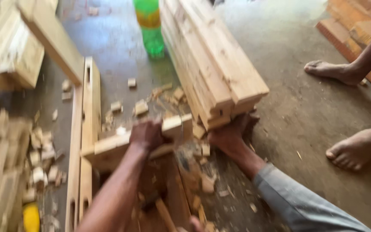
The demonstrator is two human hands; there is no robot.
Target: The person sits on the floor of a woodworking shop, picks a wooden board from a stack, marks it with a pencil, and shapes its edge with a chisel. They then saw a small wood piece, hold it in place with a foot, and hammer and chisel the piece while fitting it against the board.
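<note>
Concrete workshop floor (314,111) littered with wood offcuts (140,107).
A short wooden piece (151,137) is grasped by the left hand (147,134); the right hand (228,135) is pressed under stacked planks (213,60), fingers hidden.

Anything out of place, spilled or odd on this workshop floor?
Wood offcuts and chips lie scattered over the floor around the left hand, which grips a wooden piece. A green plastic bottle stands right against the stacked planks, whose near end the right hand touches. Bare feet stand near the debris.
</note>
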